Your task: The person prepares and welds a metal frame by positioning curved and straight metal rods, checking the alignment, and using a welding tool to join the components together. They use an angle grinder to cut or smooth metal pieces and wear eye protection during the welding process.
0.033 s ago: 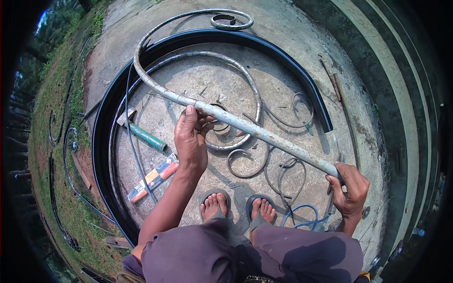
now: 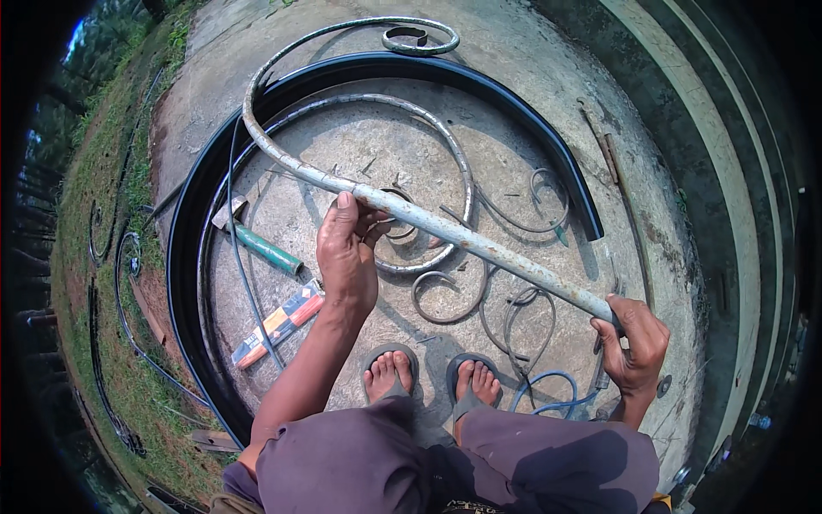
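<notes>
A long, rust-flecked pale metal pipe (image 2: 479, 246) slants across the middle, its far part bending up into a scroll with a small curl (image 2: 419, 39). My left hand (image 2: 347, 253) grips it partway along, thumb on the near side and fingers curled underneath. Closed round the lower right end is my right hand (image 2: 635, 344). The pipe is held above the ground. Below it lie a bent metal tube (image 2: 461, 154) forming a large spiral and several thinner rod scrolls (image 2: 449, 319).
A wide black curved channel (image 2: 360, 64) arcs round the work area on concrete. Inside lie a hammer (image 2: 267, 248) with a green handle and a flat printed packet (image 2: 278, 321). A blue cable (image 2: 556, 374) loops by my right foot. Grass (image 2: 154, 343) borders the left, concrete steps (image 2: 711, 111) the right.
</notes>
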`<state>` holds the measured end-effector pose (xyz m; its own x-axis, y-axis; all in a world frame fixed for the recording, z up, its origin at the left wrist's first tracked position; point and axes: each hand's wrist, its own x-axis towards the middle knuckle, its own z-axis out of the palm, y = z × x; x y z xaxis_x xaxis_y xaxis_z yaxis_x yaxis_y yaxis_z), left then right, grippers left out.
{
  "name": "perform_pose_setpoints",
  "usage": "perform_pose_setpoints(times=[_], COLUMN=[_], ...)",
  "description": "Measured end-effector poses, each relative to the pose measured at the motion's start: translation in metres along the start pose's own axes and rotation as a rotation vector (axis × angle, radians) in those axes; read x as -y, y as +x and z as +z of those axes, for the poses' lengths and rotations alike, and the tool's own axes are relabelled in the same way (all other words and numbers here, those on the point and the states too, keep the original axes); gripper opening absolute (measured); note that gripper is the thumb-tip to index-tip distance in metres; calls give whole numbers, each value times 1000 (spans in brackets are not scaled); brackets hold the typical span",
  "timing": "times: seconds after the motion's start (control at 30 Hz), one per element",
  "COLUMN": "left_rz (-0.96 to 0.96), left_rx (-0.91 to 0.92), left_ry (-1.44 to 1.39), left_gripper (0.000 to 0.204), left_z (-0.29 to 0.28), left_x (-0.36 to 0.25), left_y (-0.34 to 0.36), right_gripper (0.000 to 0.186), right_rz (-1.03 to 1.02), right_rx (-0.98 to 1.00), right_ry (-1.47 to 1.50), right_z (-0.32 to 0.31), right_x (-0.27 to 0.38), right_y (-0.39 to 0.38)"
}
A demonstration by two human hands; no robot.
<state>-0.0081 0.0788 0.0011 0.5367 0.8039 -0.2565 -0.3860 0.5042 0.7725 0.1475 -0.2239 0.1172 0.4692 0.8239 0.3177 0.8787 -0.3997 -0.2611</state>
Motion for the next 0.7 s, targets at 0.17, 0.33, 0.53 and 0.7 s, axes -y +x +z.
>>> perform_pose_setpoints(times=[0.17,0.33,0.53,0.7], left_rz=[39,36,28,31], left_rx=[31,44,69,66], left_ry=[-10,-28,-43,-55], left_gripper=[36,34,32,33], left_z=[1,0,-2,-1], left_x=[0,2,2,2], left_y=[2,1,2,2], right_gripper=[28,28,28,29], right_rz=[20,23,26,51], right_rx=[4,10,24,52], right_ry=[4,19,-9,4], right_z=[-1,5,2,3], right_x=[4,1,0,-1], right_y=[1,-1,1,0])
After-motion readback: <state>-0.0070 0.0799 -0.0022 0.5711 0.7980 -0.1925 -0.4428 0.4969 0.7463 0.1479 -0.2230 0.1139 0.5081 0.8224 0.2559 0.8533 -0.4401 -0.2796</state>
